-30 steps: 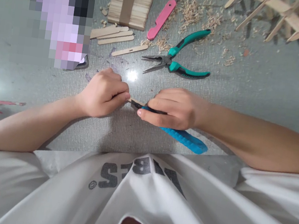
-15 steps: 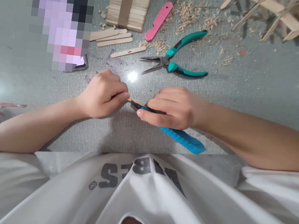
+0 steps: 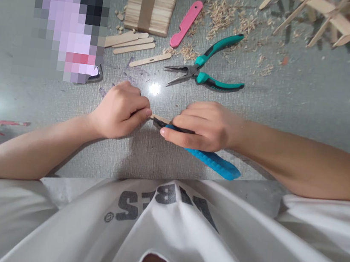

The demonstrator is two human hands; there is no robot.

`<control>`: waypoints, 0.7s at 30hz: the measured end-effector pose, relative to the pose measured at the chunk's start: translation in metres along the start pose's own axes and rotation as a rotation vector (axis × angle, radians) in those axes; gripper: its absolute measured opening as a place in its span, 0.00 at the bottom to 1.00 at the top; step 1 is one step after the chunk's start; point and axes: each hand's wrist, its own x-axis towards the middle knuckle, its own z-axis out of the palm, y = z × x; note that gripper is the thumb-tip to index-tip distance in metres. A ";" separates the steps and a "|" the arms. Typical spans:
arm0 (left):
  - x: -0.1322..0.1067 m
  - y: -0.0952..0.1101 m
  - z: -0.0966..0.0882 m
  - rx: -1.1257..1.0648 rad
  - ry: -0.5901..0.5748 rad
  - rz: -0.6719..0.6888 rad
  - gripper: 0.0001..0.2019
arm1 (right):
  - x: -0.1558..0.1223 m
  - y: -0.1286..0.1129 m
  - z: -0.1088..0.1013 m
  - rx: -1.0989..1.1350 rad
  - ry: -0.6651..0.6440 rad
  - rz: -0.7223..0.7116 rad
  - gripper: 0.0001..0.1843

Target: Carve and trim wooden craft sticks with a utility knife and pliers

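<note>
Between thumb and fingers, my left hand is closed on one end of a thin wooden craft stick. My right hand is wrapped round a blue-handled utility knife, whose ridged handle sticks out below the palm. Its short dark blade lies against the stick, just right of my left thumb. The stick's other end disappears under my right fingers, so I cannot tell whether they grip it too. Both hands rest low over the grey table.
Above my hands lie open teal needle-nose pliers, a slotted craft stick and several loose sticks. Farther back are a banded stick bundle, a pink-handled knife, wood shavings and a stick structure.
Almost nothing differs. Both hands, the stick and the knife hold the same position, and the view has shifted only very slightly.
</note>
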 end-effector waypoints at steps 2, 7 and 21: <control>0.000 0.000 0.000 0.008 -0.004 0.003 0.20 | 0.001 0.000 -0.001 -0.005 -0.038 -0.010 0.12; -0.001 -0.002 0.001 0.033 0.014 0.035 0.21 | 0.001 -0.001 0.001 0.006 0.020 0.010 0.10; 0.000 -0.003 0.000 0.050 0.004 0.065 0.22 | 0.001 -0.002 0.004 -0.001 -0.038 -0.007 0.11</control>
